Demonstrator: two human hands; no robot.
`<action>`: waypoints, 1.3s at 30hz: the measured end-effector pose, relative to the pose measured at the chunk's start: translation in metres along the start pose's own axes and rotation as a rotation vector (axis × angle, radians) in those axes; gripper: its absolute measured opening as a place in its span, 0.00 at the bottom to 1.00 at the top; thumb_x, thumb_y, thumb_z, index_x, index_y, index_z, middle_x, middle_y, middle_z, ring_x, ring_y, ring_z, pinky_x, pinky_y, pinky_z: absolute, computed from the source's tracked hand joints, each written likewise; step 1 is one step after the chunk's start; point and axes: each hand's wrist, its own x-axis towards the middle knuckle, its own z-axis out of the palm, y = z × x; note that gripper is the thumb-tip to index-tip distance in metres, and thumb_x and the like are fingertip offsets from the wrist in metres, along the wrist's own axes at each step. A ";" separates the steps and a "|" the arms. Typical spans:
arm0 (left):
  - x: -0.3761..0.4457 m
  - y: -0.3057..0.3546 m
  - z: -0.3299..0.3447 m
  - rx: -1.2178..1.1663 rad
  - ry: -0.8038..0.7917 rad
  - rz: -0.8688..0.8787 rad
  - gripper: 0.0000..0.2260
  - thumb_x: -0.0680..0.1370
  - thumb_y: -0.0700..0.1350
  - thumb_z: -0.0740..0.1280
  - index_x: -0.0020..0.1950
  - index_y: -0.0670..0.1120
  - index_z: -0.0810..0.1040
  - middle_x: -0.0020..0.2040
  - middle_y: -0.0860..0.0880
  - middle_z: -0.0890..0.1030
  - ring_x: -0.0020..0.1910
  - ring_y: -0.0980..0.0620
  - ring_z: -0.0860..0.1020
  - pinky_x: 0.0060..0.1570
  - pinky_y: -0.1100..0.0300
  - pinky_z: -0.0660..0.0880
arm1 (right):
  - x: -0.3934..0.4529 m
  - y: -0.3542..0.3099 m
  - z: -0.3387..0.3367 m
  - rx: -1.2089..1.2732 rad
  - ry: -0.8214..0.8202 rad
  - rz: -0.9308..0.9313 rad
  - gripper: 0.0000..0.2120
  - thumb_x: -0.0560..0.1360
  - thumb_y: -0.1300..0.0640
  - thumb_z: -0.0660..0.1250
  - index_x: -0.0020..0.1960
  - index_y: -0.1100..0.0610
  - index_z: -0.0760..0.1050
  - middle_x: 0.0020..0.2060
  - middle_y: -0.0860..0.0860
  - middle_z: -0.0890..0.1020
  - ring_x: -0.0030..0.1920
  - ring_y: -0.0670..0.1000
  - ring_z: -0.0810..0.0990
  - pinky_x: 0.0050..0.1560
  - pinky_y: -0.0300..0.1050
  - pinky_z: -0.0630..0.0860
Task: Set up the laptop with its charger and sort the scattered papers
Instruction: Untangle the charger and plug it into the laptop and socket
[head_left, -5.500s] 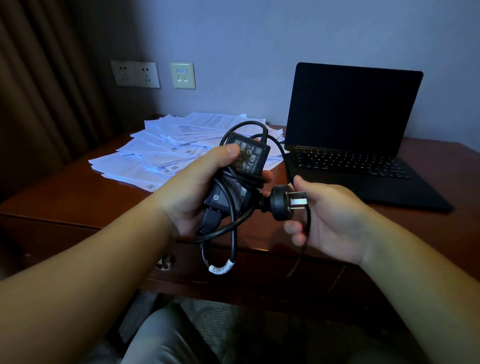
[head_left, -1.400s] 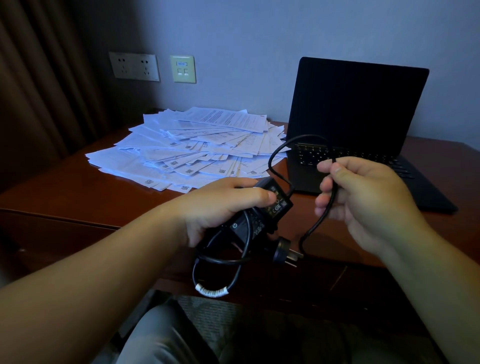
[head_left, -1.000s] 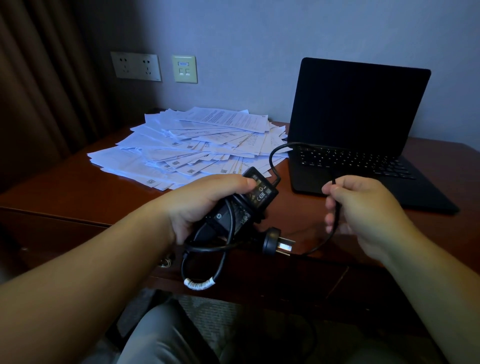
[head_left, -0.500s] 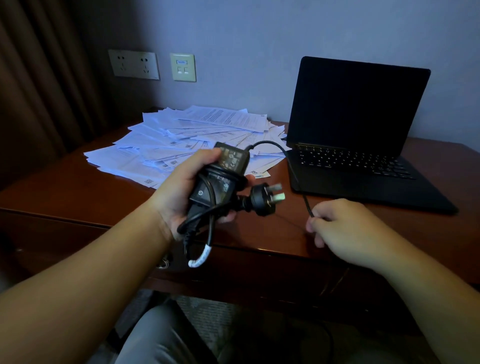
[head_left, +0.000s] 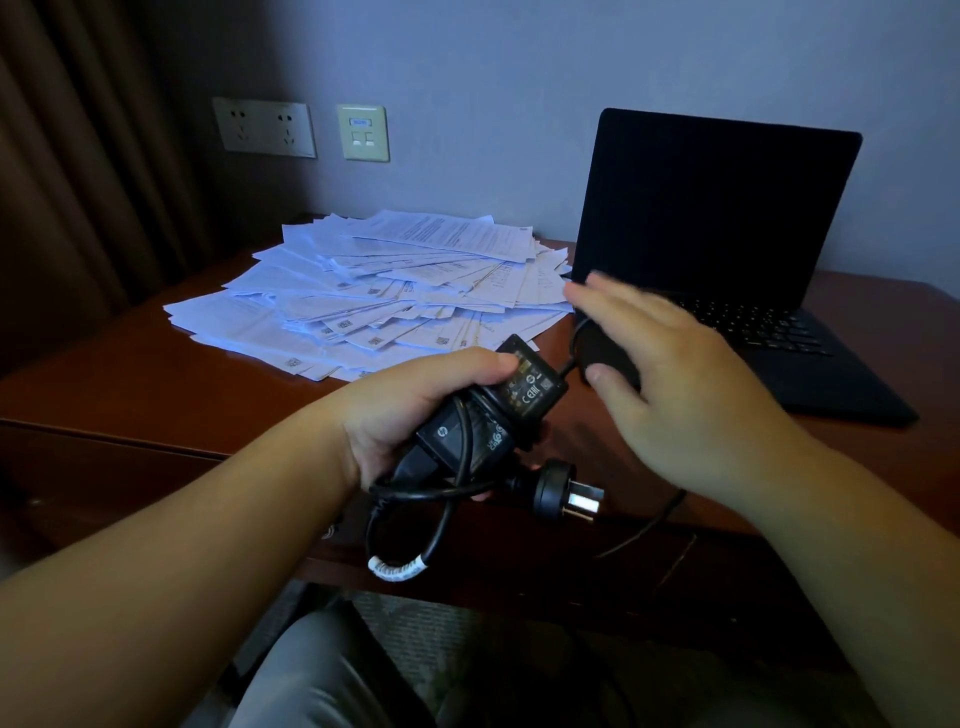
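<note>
Dimly lit: wooden desk, wall sockets, perhaps curtain.

1. Left hand grips black charger brick w/ coiled cable; plug sticks out right, prongs bare.
2. Right hand hovers open above desk, fingers spread, blurred.
3. Open laptop back right, screen dark.
4. Papers fanned back left.
5. Wall sockets above papers.

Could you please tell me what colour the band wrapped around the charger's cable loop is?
White, with faint dark print; the band shows best in the head view, below the left hand.
</note>
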 end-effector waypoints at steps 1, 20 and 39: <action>0.000 0.001 0.000 0.000 0.004 0.000 0.19 0.64 0.55 0.75 0.46 0.41 0.87 0.51 0.35 0.83 0.35 0.44 0.82 0.30 0.54 0.80 | 0.003 0.003 0.003 0.017 -0.010 0.013 0.25 0.79 0.61 0.66 0.75 0.48 0.71 0.71 0.46 0.73 0.69 0.46 0.72 0.68 0.33 0.61; 0.027 0.019 0.009 -0.333 0.209 0.202 0.19 0.70 0.57 0.69 0.51 0.43 0.83 0.52 0.40 0.85 0.45 0.44 0.81 0.27 0.56 0.80 | -0.009 -0.012 0.004 0.243 0.589 -0.039 0.09 0.81 0.55 0.61 0.47 0.58 0.77 0.35 0.50 0.75 0.35 0.47 0.72 0.36 0.36 0.68; 0.103 0.057 0.024 -0.407 0.298 0.352 0.18 0.82 0.55 0.62 0.46 0.43 0.81 0.39 0.44 0.83 0.36 0.48 0.82 0.42 0.55 0.81 | 0.068 0.018 0.032 1.290 0.186 0.629 0.11 0.80 0.55 0.67 0.54 0.62 0.82 0.49 0.59 0.87 0.45 0.54 0.86 0.42 0.40 0.82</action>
